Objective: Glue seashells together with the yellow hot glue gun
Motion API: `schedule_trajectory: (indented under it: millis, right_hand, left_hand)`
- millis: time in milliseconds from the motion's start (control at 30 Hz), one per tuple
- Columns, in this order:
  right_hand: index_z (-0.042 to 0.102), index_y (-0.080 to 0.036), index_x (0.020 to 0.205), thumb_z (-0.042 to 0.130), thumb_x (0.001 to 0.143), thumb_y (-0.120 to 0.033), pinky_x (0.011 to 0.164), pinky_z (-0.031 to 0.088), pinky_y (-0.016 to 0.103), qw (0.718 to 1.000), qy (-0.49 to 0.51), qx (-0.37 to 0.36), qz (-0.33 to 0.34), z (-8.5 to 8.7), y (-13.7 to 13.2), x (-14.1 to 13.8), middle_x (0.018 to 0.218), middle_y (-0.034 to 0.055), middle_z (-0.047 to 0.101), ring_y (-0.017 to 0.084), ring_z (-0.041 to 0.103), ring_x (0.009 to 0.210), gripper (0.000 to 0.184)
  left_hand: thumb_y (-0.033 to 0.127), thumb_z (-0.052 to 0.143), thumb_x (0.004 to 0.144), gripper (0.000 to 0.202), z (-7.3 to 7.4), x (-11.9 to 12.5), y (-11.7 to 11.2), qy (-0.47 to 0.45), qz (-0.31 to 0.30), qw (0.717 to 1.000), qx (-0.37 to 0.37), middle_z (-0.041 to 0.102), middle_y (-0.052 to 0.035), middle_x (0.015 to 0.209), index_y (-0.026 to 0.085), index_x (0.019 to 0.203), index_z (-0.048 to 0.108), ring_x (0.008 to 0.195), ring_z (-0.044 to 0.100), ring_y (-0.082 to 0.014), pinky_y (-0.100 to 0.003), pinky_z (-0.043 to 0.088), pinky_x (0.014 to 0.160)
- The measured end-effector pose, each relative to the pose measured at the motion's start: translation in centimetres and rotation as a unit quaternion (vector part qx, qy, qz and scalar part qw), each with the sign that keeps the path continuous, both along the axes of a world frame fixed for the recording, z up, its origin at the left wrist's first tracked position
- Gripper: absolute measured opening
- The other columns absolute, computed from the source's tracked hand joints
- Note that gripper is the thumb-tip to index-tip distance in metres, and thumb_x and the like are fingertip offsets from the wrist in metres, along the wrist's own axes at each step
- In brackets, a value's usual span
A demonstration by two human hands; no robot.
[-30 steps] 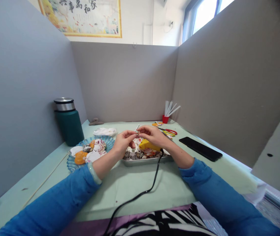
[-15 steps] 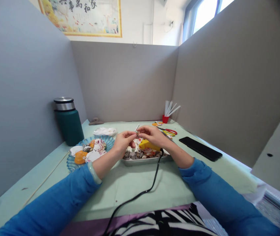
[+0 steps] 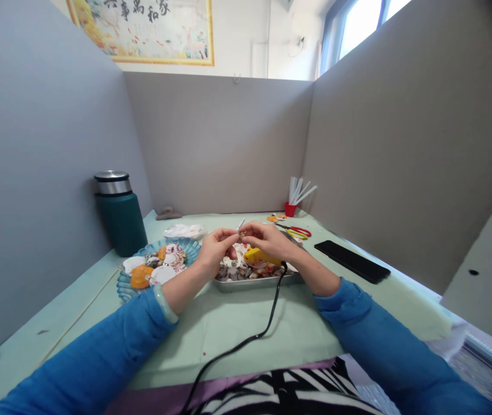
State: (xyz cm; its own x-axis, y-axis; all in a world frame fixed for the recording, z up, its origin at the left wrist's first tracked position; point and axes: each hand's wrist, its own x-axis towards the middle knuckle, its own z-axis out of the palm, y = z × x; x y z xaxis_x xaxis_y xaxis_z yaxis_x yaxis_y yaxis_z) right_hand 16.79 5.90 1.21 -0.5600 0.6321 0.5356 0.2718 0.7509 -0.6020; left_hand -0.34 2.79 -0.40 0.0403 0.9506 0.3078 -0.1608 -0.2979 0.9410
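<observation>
My left hand (image 3: 216, 246) and my right hand (image 3: 268, 238) meet above a metal tray (image 3: 254, 282) of small shells. Both pinch one tiny brownish shell (image 3: 241, 234) between their fingertips. A yellow glue gun (image 3: 258, 255) lies in the tray under my right hand, and its black cord (image 3: 246, 343) runs toward me across the green mat. Left of the tray sits a blue glass plate (image 3: 127, 290) holding orange and white shells.
A dark green flask (image 3: 119, 214) stands at the back left. A red cup of white sticks (image 3: 290, 208), scissors (image 3: 298, 231) and a black phone (image 3: 352, 261) lie to the right. White tissue (image 3: 184, 231) lies behind the plate. Grey partition walls enclose the desk.
</observation>
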Motion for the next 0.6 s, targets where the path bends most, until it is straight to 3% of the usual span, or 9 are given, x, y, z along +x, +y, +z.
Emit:
schedule_trajectory:
  millis: [200, 400, 500, 600]
  right_hand:
    - [0.059, -0.016, 0.101, 0.055, 0.082, -0.033, 0.067, 0.047, 0.026, 0.999, 0.028, -0.022, -0.007, 0.14, -0.22, -0.02, 0.091, 0.0049, 0.066, 0.014, 0.06, 0.076, 0.026]
    - [0.059, -0.015, 0.105, 0.055, 0.081, -0.035, 0.065, 0.047, 0.026, 0.997, 0.028, -0.022, -0.072, -0.14, 0.47, 0.1, 0.087, 0.0047, 0.065, 0.013, 0.059, 0.071, 0.031]
    - [0.057, -0.016, 0.108, 0.056, 0.081, -0.037, 0.066, 0.046, 0.026, 0.998, 0.022, -0.016, -0.053, -0.18, 0.34, 0.06, 0.086, 0.0045, 0.065, 0.014, 0.059, 0.072, 0.034]
    - [0.061, -0.016, 0.096, 0.06, 0.078, -0.036, 0.065, 0.045, 0.025, 1.0, 0.004, 0.001, -0.024, -0.17, 0.01, -0.05, 0.083, 0.0032, 0.065, 0.014, 0.058, 0.072, 0.027]
  left_hand:
    - [0.034, 0.074, 0.059, 0.032, -0.05, -0.01, 0.05, -0.009, 0.011, 1.0, 0.001, 0.062, 0.001, 0.062, 0.013, 0.078, 0.059, 0.038, 0.049, -0.0059, -0.019, 0.034, 0.04]
    - [0.033, 0.072, 0.061, 0.029, -0.18, -0.23, 0.17, -0.01, 0.019, 1.0, 0.021, 0.065, -0.0015, 0.068, 0.014, 0.079, 0.06, 0.039, 0.048, -0.0052, -0.019, 0.035, 0.042]
    - [0.034, 0.072, 0.061, 0.03, -0.35, -0.33, 0.32, -0.012, 0.025, 0.999, 0.024, 0.064, -0.0013, 0.067, 0.014, 0.081, 0.062, 0.04, 0.048, -0.0051, -0.019, 0.034, 0.042]
    - [0.034, 0.072, 0.06, 0.031, -0.41, -0.33, 0.39, -0.015, 0.034, 0.999, 0.022, 0.065, -0.0019, 0.07, 0.013, 0.082, 0.064, 0.041, 0.048, -0.0049, -0.019, 0.035, 0.042]
